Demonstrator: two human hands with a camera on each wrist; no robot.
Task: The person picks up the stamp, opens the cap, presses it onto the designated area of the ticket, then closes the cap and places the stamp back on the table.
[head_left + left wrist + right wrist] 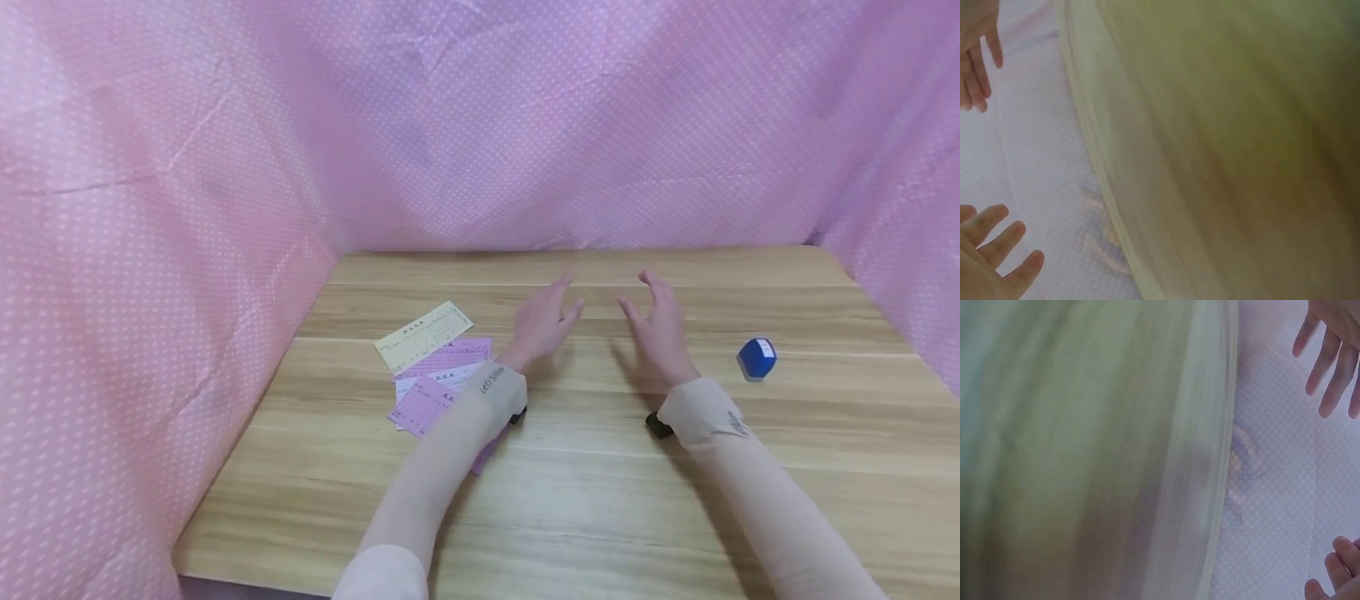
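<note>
My left hand (542, 325) is held over the middle of the table, just right of a fan of printed paper slips. Its fingers are extended and hold nothing. Across a short gap, my right hand (660, 329) faces it, thumb apart from the fingers, also holding nothing. The slips include a yellow one (423, 336) at the back, a purple one (450, 356) overlapping it, a white one (405, 389) and another purple one (422, 406) in front. My left forearm and cuff hide part of them. Right of my right hand stands a small blue block-like object (757, 359) with a white label.
The wood-grain table (585, 500) has its left edge beside a pink dotted cloth (97, 292). More of this cloth hangs behind the back edge and along the right side. Dark wrist devices show under both cuffs.
</note>
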